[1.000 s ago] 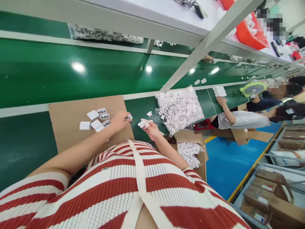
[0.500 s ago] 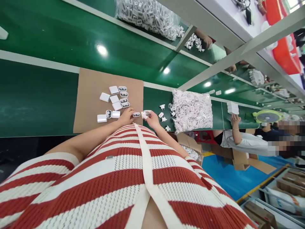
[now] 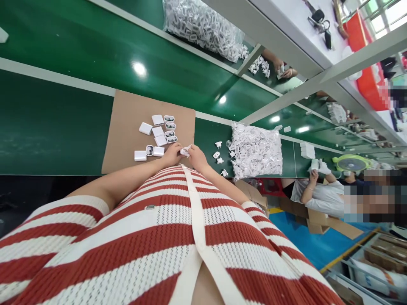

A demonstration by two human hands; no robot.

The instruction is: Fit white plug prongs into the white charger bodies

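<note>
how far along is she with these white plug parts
Done so far: a small batch of white adapter bodies laid out on the cardboard sheet. In hand: the left hand and right hand meet on one small white piece. Left: a few loose plug pieces on the green belt and a full clear bag of parts, so most likely remains.

- Bare green conveyor belt (image 3: 57, 127) lay open to the left of the brown cardboard sheet (image 3: 127, 123).
- White rectangular plastic adapter shells (image 3: 157, 135) crowded the sheet's right half.
- A clear bag of white plastic plug parts (image 3: 256, 150) blocked the right side.
- Loose white plug pieces (image 3: 218, 154) dotted the gap between sheet and bag.
- A grey metal frame strut (image 3: 286, 99) crossed overhead.
</note>
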